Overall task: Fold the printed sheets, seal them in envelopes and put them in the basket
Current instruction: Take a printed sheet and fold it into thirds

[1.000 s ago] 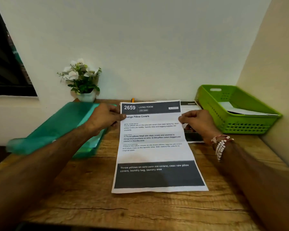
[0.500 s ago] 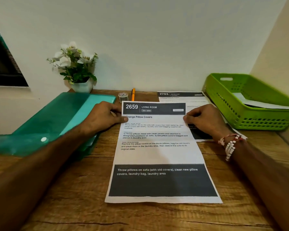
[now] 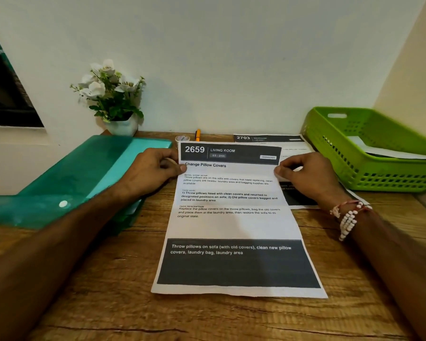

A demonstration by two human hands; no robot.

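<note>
1. The white printed sheet headed 2659 (image 3: 231, 217) lies flat in the middle of the frame on the wooden surface (image 3: 108, 279). Its long side runs away from the person, and I can't see any crease in it yet.
2. The left hand (image 3: 155, 168) pinches the sheet's upper-left edge, thumb on top and fingers curled underneath. The right hand (image 3: 308, 175) does the same at the upper-right edge. So each grip is narrow and closed on paper.
3. My guess is this is the very start of the first fold, with the far end about to be lifted.
4. The next move probably means bringing both far corners toward the near edge together and keeping the side edges lined up. Then one hand has to free up to press the crease. The paper is thin, so a lopsided pull would skew it.
5. A second printed sheet headed 2703 (image 3: 268, 138) sits at upper right, partly under the right hand. It's presumably next in line.
6. The lime-green plastic basket (image 3: 330, 148) is at the right edge with something white and papery inside. I can't tell if that's an envelope.
7. I don't see any loose envelopes. The teal plastic folder (image 3: 84, 173) on the left might hold them, but I can't tell.
</note>
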